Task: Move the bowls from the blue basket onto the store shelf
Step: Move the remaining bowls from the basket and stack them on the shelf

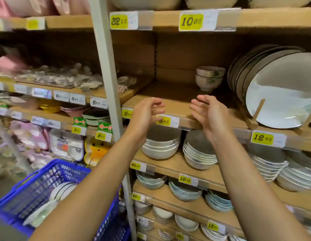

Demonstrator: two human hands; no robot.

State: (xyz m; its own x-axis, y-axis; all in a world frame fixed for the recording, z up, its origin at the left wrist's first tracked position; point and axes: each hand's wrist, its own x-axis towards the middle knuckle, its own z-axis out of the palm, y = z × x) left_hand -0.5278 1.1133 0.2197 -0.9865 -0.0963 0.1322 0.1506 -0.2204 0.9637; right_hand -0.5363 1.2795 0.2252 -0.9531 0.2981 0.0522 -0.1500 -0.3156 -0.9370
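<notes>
Two small floral bowls [209, 77] stand stacked at the back of the wooden store shelf [182, 112]. Both my hands hover in front of that shelf's edge, empty, palms facing each other. My left hand [145, 113] has loosely curled fingers; my right hand [207, 113] has relaxed, slightly bent fingers. Neither touches a bowl. At the lower left, the blue basket [47, 178] holds white bowls with dark rims [61, 190], partly hidden behind my left forearm.
Large plates [280, 89] lean in a wooden rack on the right of the same shelf. Lower shelves carry stacks of white bowls [160, 145] and pale blue bowls [184, 192]. A grey upright post [106, 66] divides the shelving. Spoons lie on the left shelf.
</notes>
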